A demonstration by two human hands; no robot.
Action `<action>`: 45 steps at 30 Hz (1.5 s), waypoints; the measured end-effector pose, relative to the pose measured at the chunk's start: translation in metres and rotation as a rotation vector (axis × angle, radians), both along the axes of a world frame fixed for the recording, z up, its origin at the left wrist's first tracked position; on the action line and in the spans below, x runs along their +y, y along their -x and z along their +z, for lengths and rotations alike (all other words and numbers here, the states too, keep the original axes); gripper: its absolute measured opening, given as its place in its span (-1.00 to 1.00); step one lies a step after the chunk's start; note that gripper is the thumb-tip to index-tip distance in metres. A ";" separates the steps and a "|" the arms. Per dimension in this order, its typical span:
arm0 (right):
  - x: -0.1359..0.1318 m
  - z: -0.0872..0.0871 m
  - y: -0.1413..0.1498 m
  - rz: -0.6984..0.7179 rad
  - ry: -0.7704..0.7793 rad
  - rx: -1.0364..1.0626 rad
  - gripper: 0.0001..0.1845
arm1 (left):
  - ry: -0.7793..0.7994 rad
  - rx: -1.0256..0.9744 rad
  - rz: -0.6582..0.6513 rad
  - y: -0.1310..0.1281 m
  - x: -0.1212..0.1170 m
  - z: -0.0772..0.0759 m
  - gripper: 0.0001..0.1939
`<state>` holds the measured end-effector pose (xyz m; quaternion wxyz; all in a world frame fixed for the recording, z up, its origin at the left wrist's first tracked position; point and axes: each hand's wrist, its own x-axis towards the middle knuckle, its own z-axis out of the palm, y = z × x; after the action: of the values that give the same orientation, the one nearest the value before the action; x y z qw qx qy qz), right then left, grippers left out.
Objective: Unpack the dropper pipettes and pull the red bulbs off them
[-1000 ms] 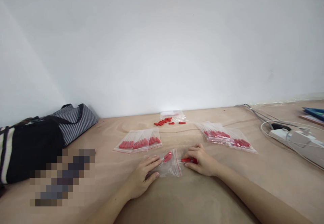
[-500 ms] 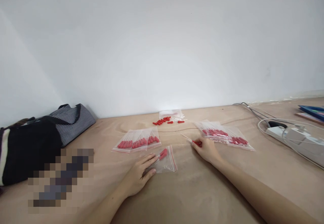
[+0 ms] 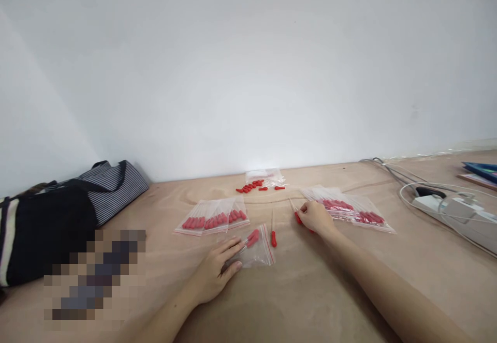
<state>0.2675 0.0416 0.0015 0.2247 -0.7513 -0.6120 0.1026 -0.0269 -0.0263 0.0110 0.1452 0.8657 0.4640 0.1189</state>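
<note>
The left hand (image 3: 217, 269) lies with outstretched fingers on a clear bag (image 3: 259, 256) on the bench (image 3: 256, 307), red-ended pieces (image 3: 253, 237) inside. The right hand (image 3: 316, 218) pinches at least one red-bulbed dropper (image 3: 298, 218), while a loose dropper (image 3: 274, 238) rests between bag and right hand.

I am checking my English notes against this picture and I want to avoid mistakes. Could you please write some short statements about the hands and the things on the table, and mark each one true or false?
1. The left hand rests on a clear bag. True.
2. The right hand holds nothing. False: it holds a red-bulbed dropper.
3. A loose dropper lies between the two hands, touched by neither. True.
4. All the red bulbs are inside bags. False: a group of red bulbs lies outside, near the wall.
5. A white power strip is on the right side. True.
</note>
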 end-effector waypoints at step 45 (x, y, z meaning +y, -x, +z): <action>-0.045 0.010 0.021 0.345 -0.094 0.005 -0.82 | 0.012 -0.009 0.000 -0.001 0.001 0.000 -0.57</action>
<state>0.2469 -0.0031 0.0113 0.2401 -0.6236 -0.7354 0.1130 -0.0261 -0.0257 0.0114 0.1525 0.8641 0.4643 0.1202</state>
